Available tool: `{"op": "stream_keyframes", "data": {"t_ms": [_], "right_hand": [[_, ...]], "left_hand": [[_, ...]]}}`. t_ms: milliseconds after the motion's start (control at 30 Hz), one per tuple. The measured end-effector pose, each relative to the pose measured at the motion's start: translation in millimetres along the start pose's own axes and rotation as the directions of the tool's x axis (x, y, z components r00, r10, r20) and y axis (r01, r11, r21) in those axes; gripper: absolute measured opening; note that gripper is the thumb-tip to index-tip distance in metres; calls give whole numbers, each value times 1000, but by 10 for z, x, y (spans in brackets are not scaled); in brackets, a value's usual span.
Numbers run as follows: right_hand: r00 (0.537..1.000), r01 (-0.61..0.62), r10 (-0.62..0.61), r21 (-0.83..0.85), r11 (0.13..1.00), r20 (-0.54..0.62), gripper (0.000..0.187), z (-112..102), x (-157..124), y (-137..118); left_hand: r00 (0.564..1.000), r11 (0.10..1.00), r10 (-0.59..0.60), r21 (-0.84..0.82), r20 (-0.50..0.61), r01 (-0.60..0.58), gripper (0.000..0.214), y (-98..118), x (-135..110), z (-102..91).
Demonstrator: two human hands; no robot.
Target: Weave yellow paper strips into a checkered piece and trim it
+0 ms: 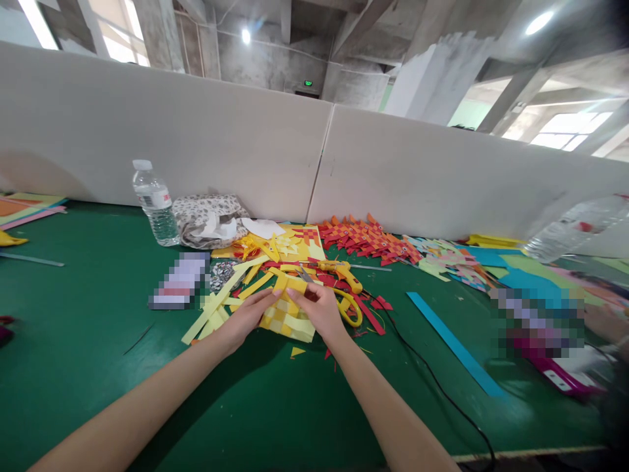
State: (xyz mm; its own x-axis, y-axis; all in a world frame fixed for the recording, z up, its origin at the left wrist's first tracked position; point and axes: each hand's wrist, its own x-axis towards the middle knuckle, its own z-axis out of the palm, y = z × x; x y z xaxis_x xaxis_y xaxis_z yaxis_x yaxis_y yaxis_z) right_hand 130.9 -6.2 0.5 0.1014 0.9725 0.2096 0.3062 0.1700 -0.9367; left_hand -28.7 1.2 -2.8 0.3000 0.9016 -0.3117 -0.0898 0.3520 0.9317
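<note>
Yellow-and-cream woven paper piece, at clock centre, is pinched narrowly near its top by the left hand and right hand, one from each side, apparently to steady the weave. Pale-yellow flat paper strips lie at nine; a looped yellow plastic handle, probably scissors though partly covered, at three, handy for the right. Below spreads a smooth green tabletop; at twelve, white upright partition panels stand before grey concrete beams.

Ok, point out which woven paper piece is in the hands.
The yellow piece, checked pale and deeper yellow, between left hand and right hand; the red-orange woven pieces lie by the partition.
</note>
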Motion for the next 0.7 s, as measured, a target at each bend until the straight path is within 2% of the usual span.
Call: {"op": "stream_keyframes", "data": {"t_ms": [100,200,367,567,700], "right_hand": [[1000,-13,14,10,1000,-10,38,-3,5,3],[999,-13,13,1,1000,-30,41,-9,6,-1],[999,-31,31,4,1000,-39,36,-11,-2,-15],[999,-42,43,45,998,-33,33,-9,-1,-21],[1000,-24,25,33,999,-13,35,-16,4,4]], "left_hand": [[1000,998,30,-46,7,-30,52,3,19,-11],[998,998,50,26,-29,-49,53,-39,51,-30],[998,992,55,114,27,-58,48,-60,52,-37],[994,998,42,40,97,-46,45,-9,22,-20],[997,997,42,67,69,-46,44,11,5,-8]]}}
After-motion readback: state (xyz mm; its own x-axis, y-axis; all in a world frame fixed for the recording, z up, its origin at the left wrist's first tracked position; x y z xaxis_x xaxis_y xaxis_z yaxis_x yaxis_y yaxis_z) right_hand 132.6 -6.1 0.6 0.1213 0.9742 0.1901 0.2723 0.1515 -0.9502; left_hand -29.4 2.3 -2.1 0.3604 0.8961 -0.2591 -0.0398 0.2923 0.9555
